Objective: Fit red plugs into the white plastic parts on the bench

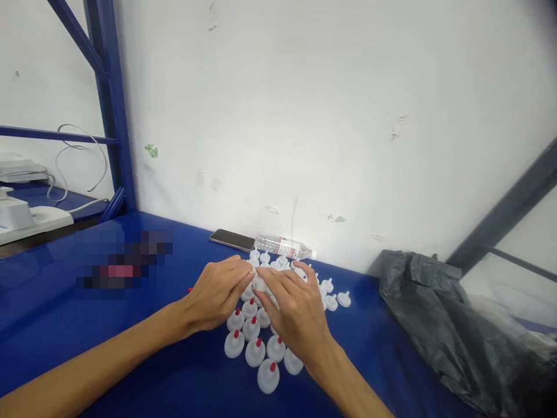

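Observation:
Many white round nozzle caps (268, 376) stand on the blue table (174, 377), their spouts pointing up. Those nearest me carry small red tips (272, 367); the ones farther back and to the right have bare white spouts. Over the middle of the group, my right hand (296, 302) is closed with thumb and fingers around a white nozzle cap (260, 283). My left hand (221, 293) meets it there, its fingers pinched together at the cap's spout. Whatever sits between those left fingertips is hidden. A bit of red shows beside my left wrist.
Behind the caps, a phone (232, 239) and a clear plastic bottle (282, 246) lie by the white wall. A dark plastic bag (418, 302) is at the right. Blue frame posts (111, 104) rise at the left, near cables and white devices (26, 215). A pixelated patch covers something on the left.

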Tool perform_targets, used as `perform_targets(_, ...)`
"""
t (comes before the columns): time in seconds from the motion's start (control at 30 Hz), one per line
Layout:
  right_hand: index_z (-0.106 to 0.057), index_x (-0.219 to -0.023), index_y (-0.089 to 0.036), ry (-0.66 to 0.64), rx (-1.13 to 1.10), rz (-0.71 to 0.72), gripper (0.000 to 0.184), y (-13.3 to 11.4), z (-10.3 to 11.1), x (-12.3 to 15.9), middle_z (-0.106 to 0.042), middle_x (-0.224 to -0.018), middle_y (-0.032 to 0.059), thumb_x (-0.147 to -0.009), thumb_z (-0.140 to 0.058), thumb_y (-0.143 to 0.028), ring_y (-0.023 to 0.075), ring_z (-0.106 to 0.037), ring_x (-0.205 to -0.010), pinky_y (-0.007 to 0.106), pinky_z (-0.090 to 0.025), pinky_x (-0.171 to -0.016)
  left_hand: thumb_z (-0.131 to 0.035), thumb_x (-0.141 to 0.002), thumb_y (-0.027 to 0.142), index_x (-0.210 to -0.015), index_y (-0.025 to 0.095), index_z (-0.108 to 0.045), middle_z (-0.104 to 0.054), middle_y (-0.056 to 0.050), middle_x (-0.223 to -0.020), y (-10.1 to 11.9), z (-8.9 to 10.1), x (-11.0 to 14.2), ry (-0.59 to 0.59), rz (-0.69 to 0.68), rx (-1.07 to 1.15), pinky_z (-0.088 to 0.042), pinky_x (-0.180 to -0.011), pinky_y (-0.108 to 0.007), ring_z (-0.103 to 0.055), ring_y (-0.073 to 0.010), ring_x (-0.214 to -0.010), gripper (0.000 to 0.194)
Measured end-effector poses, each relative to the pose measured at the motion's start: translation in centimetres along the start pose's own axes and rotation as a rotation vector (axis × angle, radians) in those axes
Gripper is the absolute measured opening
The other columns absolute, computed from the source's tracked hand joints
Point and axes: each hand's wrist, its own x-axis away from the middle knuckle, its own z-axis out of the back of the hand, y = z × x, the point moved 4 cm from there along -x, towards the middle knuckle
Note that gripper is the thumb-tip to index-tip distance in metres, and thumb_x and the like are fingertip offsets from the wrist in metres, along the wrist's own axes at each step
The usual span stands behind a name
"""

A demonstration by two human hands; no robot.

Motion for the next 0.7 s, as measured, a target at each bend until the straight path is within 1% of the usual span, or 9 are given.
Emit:
perform_targets(0.1, -0.085, -0.164, -0.035, 0.086, 0.106, 0.016, 0.043, -0.1, -0.2, -0.1, -0.102, -0.142, 0.0048, -0.128, -0.067, -0.021, 0.0305, -0.097, -0.108, 0.059, -0.069, -0.127, -0.034, -0.129, 0.06, -0.081, 0.032, -0.042, -0.051, 0.001, -0.073, 0.1, 0.1, -0.3, 0.054, 0.148, 0.178, -0.048, -0.074, -0.044, -0.046, -0.025, -0.069, 0.056)
perform_targets(0.2, -0.088, -0.157, -0.035, 0.153, 0.203, -0.045, 0.046, 1.7, 0.2, 0.2, -0.101, -0.144, 0.0073, -0.127, -0.061, -0.015, 0.031, -0.098, -0.106, 0.06, -0.068, -0.124, -0.033, -0.125, 0.071, -0.08, 0.033, -0.031, -0.036, 0.005, -0.072, -1.6, 1.4, -0.5, 0.154, 0.342, 0.346, -0.038, -0.066, -0.04, -0.035, -0.0218, -0.067, 0.059)
perform_targets(0.23, -0.09, -0.154, -0.032, 0.153, 0.235, -0.083, 0.04, 2.8, 0.6, 0.3, -0.102, -0.14, 0.0096, -0.128, -0.063, -0.018, 0.0327, -0.098, -0.106, 0.061, -0.068, -0.122, -0.03, -0.125, 0.07, -0.081, 0.033, -0.027, -0.031, 0.005, -0.072, -2.5, 2.1, -0.5, 0.21, 0.401, 0.343, -0.035, -0.065, -0.04, -0.031, -0.0215, -0.067, 0.058)
perform_targets(0.3, -0.092, -0.145, -0.03, 0.144, 0.248, -0.177, 0.031, 4.9, 1.5, 0.4, -0.103, -0.13, 0.0119, -0.127, -0.068, -0.027, 0.0361, -0.098, -0.104, 0.064, -0.067, -0.123, -0.028, -0.125, 0.062, -0.079, 0.032, -0.022, -0.028, 0.004, -0.071, -3.9, 3.6, -0.6, 0.249, 0.406, 0.154, -0.033, -0.069, -0.04, -0.032, -0.0217, -0.068, 0.054)
perform_targets(0.4, -0.092, -0.135, -0.03, 0.163, 0.194, -0.294, 0.027, 6.7, 2.3, 0.6, -0.102, -0.117, 0.0098, -0.123, -0.067, -0.029, 0.0354, -0.097, -0.102, 0.061, -0.065, -0.124, -0.048, -0.116, 0.051, -0.075, 0.031, -0.039, -0.047, 0.002, -0.07, -4.6, 4.1, -1.2, 0.085, 0.319, -0.007, -0.038, -0.076, -0.041, -0.047, -0.0236, -0.071, 0.047)
perform_targets(0.47, -0.09, -0.135, -0.031, 0.143, 0.134, -0.303, 0.027, 6.5, 2.0, 0.6, -0.102, -0.121, 0.0096, -0.121, -0.067, -0.027, 0.0354, -0.097, -0.105, 0.06, -0.065, -0.124, -0.059, -0.111, 0.047, -0.082, 0.03, -0.058, -0.068, -0.001, -0.081, -4.1, 3.9, -1.4, -0.084, 0.248, -0.029, -0.046, -0.082, -0.041, -0.063, -0.0274, -0.083, 0.033)
perform_targets(0.53, -0.088, -0.136, -0.032, 0.112, 0.086, -0.283, 0.027, 5.7, 1.3, 0.7, -0.102, -0.125, 0.0093, -0.119, -0.068, -0.026, 0.036, -0.097, -0.109, 0.059, -0.065, -0.124, -0.063, -0.111, 0.046, -0.094, 0.03, -0.071, -0.08, -0.004, -0.095, -3.1, 3.5, -1.5, -0.262, 0.187, -0.039, -0.053, -0.09, -0.04, -0.072, -0.0306, -0.098, 0.025)
perform_targets(0.6, -0.087, -0.136, -0.032, 0.095, 0.059, -0.267, 0.026, 5.0, 0.7, 0.8, -0.101, -0.123, 0.0088, -0.119, -0.069, -0.026, 0.0365, -0.098, -0.11, 0.059, -0.065, -0.124, -0.068, -0.109, 0.045, -0.098, 0.031, -0.08, -0.084, -0.004, -0.099, -2.4, 3.3, -1.4, -0.407, 0.174, -0.006, -0.054, -0.09, -0.039, -0.075, -0.03, -0.098, 0.022)
perform_targets(0.7, -0.086, -0.133, -0.032, 0.087, 0.03, -0.263, 0.024, 4.8, 0.5, 0.9, -0.1, -0.122, 0.008, -0.12, -0.068, -0.024, 0.0363, -0.098, -0.111, 0.061, -0.064, -0.125, -0.077, -0.104, 0.039, -0.094, 0.031, -0.087, -0.077, 0.001, -0.084, -2.1, 3.2, -1.1, -0.578, 0.242, 0.112, -0.049, -0.074, -0.035, -0.07, -0.0245, -0.075, 0.016)
